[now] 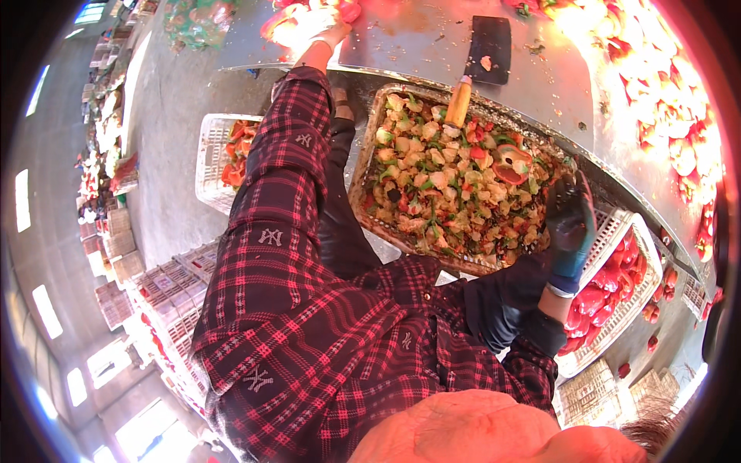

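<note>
My left arm, in a red-and-black plaid sleeve, stretches forward to the metal table. There my left hand (333,34) is at a group of red bell peppers (289,21); glare hides its fingers. My right hand (570,220), in a dark, stained glove with a blue cuff, is over the right edge of a crate (363,147). Its fingers point forward, slightly apart, with nothing visible in them. Pale pepper cores and green stems (440,177) fill the crate. A cleaver (489,52) lies on the table, its wooden handle jutting over the crate. A red scrap is on its blade.
More red peppers (671,100) lie along the table's right side. A white crate of red peppers (606,297) stands at my right. Another white basket (214,154) with orange-red pieces is on the left floor. Stacked crates (174,285) stand farther left.
</note>
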Tool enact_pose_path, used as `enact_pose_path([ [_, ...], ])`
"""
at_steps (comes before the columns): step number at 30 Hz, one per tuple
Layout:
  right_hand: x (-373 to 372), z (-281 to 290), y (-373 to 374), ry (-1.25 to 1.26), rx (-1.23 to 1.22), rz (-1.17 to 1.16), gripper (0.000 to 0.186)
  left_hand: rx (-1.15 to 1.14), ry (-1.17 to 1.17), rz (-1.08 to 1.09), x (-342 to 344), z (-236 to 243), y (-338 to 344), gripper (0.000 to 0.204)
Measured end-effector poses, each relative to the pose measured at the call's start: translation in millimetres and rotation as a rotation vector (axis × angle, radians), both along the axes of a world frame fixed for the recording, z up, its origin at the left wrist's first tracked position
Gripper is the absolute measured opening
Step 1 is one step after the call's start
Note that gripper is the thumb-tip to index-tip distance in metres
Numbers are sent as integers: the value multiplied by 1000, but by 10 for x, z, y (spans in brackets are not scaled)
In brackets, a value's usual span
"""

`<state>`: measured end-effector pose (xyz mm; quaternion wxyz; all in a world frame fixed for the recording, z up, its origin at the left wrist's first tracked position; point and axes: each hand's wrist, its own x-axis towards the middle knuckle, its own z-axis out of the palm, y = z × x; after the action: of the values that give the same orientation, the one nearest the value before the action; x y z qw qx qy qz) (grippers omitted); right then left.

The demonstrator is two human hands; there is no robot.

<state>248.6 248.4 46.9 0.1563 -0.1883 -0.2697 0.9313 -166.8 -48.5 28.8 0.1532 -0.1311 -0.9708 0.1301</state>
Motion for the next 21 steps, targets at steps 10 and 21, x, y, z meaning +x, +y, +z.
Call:
enact_pose_path([
  [10,-394,-277,-1061,-185,-34,322,41,442,-128,-166,-45,-153,-354,79],
  [21,-795,-708,-1578,-141,-7,359,56,1449,-584,-363,681,-588,-177,82],
])
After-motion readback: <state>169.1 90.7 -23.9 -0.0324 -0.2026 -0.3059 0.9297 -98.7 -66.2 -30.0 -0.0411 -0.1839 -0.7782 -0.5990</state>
